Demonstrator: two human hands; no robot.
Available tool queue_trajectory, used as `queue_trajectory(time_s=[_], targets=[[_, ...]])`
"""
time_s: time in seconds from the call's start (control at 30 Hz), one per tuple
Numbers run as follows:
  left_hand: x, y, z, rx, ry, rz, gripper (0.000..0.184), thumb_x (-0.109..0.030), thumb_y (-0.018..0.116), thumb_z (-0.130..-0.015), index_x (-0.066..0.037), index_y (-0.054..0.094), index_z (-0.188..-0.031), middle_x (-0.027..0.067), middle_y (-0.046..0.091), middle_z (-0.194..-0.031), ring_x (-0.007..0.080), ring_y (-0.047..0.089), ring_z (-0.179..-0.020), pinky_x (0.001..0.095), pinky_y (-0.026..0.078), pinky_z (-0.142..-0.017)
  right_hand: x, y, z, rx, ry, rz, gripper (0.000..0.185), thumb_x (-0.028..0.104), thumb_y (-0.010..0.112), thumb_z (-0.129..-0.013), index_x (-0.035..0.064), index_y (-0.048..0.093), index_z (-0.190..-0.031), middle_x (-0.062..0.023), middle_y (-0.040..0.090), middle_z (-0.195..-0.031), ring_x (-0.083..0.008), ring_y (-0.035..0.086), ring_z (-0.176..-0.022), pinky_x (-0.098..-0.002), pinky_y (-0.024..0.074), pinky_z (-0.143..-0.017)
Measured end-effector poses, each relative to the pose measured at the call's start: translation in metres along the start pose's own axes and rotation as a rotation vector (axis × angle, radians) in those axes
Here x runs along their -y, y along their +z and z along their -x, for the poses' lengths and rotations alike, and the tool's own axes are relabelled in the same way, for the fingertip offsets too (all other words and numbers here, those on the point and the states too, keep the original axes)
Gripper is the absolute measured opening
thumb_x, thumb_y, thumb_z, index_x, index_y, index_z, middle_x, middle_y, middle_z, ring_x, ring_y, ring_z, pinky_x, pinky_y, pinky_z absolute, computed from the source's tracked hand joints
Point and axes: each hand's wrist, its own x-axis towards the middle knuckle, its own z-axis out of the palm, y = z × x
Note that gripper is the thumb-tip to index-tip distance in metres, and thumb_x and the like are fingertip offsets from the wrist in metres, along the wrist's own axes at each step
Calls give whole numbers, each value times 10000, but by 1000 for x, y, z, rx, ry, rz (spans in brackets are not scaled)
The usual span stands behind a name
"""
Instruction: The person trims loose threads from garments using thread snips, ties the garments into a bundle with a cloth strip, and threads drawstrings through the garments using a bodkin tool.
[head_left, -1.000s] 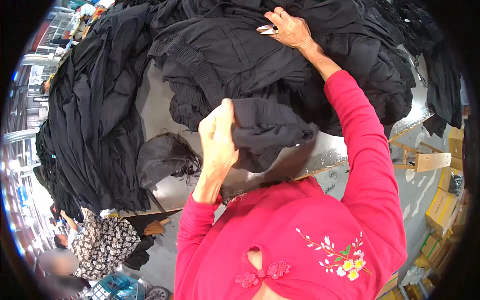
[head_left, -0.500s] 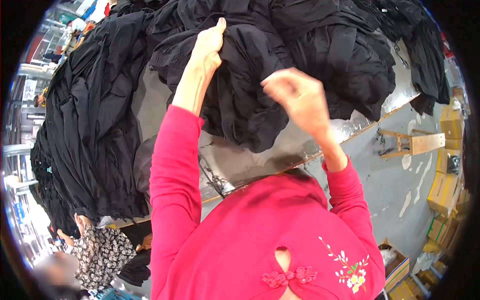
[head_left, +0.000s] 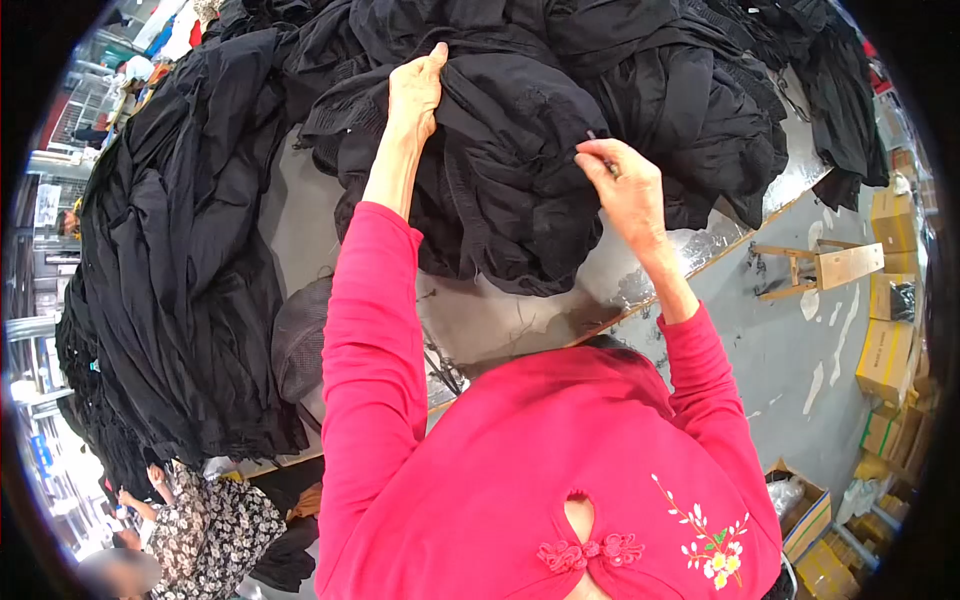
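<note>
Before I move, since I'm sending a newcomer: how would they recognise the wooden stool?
Start at the table heaped with black cloth, then look past its right-hand edge to the grey floor. The stool is there, before the cardboard boxes at the far right. Unlike the boxes, it is bare wood with a flat top and open legs.

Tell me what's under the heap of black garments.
The grey tabletop shows at the near edge of the black garments. Farther in, the cloth covers everything beneath, so nothing there can be seen.
</note>
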Motion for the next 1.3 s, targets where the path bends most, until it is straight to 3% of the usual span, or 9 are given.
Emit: queue_trajectory(time_s=[0.13,0.33,0.5,0.67,0.83,0.9,1.0,1.13,1.3], targets=[[8,-4,-4,6,46,21,461,-339,658,-788,-69,405,-513,-71,277,-504,63,211,-473,269,183,-433,23,28,4,130,-142,256,348,124,659,-732,59,541,-1052,-110,601,-820,-253,600,-680,-309,480,-587],[38,-11,-23,-115,151,0,479,-296,674,-779,-44,378,-500,-62,288,-491,72,221,-476,278,188,-428,-17,35,16,220,-321,345,204,150,551,-825,36,425,-713,-112,505,-596,-276,519,-535,-345,404,-489],[29,-17,-19,-90,97,-67,310,-238,683,-776,-34,551,-582,-56,466,-550,56,343,-473,226,297,-445,44,-32,47,450,448,-439,204,81,491,-861,36,427,-672,-14,433,-576,-109,374,-505,-238,310,-478],[15,-13,-2,-59,99,-109,354,-269,658,-796,-23,527,-578,-39,405,-509,60,327,-491,246,290,-464,41,-51,85,365,644,-1035,225,116,463,-899,91,385,-689,44,298,-586,-57,265,-493,-218,231,-464],[-18,-4,52,-324,730,-850,244,-251,577,-817,-22,531,-745,121,555,-674,325,513,-642,399,402,-603,31,-51,85,202,682,-1289,230,197,498,-893,90,411,-710,37,341,-636,-47,283,-481,-199,219,-438],[-35,-8,91,-418,1032,-946,134,-151,616,-774,-51,530,-799,85,529,-731,289,494,-699,390,402,-640,32,-52,89,211,648,-1266,222,193,502,-892,86,418,-716,36,342,-637,-48,288,-482,-200,220,-438],[-39,12,182,-208,613,-666,122,-101,604,-797,-24,523,-749,67,516,-628,179,528,-546,296,411,-504,35,-52,93,208,664,-1205,193,158,498,-895,74,436,-733,31,351,-635,-46,302,-492,-197,234,-451],[3,52,222,239,-549,148,249,-248,576,-850,-1,560,-881,103,621,-775,125,553,-533,234,460,-468,47,-40,95,351,365,-624,122,55,512,-852,14,480,-741,2,455,-590,-105,416,-532,-251,348,-503],[30,50,209,343,-549,510,214,-203,546,-869,9,545,-900,1,467,-608,89,403,-458,219,353,-434,55,-28,106,524,-123,-339,57,48,570,-799,4,535,-811,-87,542,-689,-159,508,-580,-263,422,-567]])
